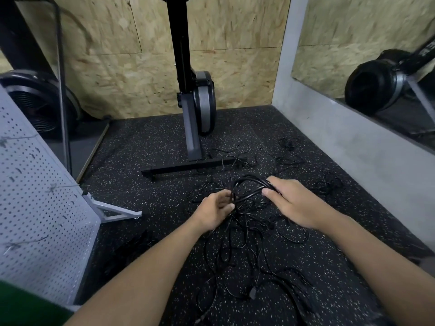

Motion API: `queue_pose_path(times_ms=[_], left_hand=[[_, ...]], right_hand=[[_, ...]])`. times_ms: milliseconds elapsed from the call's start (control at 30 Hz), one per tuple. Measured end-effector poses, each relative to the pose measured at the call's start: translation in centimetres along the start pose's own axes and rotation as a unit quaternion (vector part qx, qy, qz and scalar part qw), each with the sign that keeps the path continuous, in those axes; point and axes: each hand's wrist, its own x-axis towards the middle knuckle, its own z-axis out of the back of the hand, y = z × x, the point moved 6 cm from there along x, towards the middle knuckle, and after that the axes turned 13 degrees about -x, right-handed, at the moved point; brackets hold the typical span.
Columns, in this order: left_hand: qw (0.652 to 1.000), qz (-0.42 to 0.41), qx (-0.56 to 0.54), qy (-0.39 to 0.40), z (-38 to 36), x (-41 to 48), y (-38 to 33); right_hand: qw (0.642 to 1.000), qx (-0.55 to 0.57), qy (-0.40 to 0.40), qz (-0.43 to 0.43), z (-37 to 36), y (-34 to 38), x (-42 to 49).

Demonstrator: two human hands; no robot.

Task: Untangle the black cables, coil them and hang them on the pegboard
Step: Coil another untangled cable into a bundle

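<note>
A tangle of thin black cables (249, 243) sprawls over the speckled black floor in front of me. A thicker black cable loop (247, 187) is raised above the pile between my hands. My right hand (294, 203) grips the right side of that loop. My left hand (216, 211) holds the loop's left end with curled fingers. A black plug (253, 293) lies on the floor near the bottom. The grey pegboard (40, 208) stands at the left on a white frame, with a few hooks on it.
A black exercise machine (197, 109) stands ahead, its base bar (188, 167) across the floor with more loose cables (289, 156) beside it. An OSB wall is behind, and a grey wall with a mirror (367, 55) at right. A fan (40, 104) sits at far left.
</note>
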Motion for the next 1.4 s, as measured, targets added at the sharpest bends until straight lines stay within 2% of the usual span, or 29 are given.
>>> queue_pose_path(times_ms=[100,167,333,400,467,767,900,967,1033,1167,1233,1300,1400], left_hand=[[0.995,-0.044,0.048,-0.074,1.0,0.5,-0.6],[0.994,-0.053,0.048,-0.084,1.2,0.5,-1.8],[0.982,-0.078,-0.129,-0.11,1.5,-0.7,-7.7],[0.96,-0.099,-0.241,-0.103,1.2,-1.6,-10.6],[0.94,-0.111,-0.308,-0.1,1.0,-2.2,-12.5],[0.905,-0.007,-0.401,-0.143,-0.3,-2.4,-10.7],[0.9,-0.007,-0.412,-0.143,-0.2,-2.4,-10.8],[0.916,-0.049,-0.376,-0.135,0.0,-2.7,-11.7],[0.937,-0.119,-0.292,-0.151,0.4,-3.0,-12.5],[0.946,-0.192,-0.089,-0.246,1.5,-3.7,-11.7],[0.966,-0.18,-0.005,-0.186,0.5,-3.3,-10.2],[0.987,-0.149,0.035,-0.058,-1.4,-2.4,-8.3],[0.981,-0.146,0.1,0.082,-4.0,-1.3,-5.8]], right_hand=[[0.999,0.018,-0.033,0.0,0.5,0.2,0.1],[0.997,0.024,-0.064,-0.019,0.7,-0.5,0.3],[0.979,0.064,-0.165,-0.098,1.4,-1.9,0.6],[0.973,0.083,-0.191,-0.102,1.6,-1.2,0.6],[0.97,0.096,-0.203,-0.09,1.7,0.0,0.7],[0.989,0.049,-0.118,-0.069,-0.7,0.3,1.5],[0.991,-0.014,-0.115,-0.073,-0.5,0.4,1.6],[0.989,-0.009,-0.129,-0.077,0.1,0.6,1.7],[0.984,0.008,-0.154,-0.093,0.9,0.4,1.6],[0.974,0.087,-0.169,-0.12,2.1,-0.2,1.3],[0.969,0.114,-0.186,-0.114,2.9,0.0,1.0],[0.966,0.147,-0.19,-0.099,3.4,0.6,0.8],[0.961,0.207,-0.167,-0.074,3.3,1.6,0.7]])
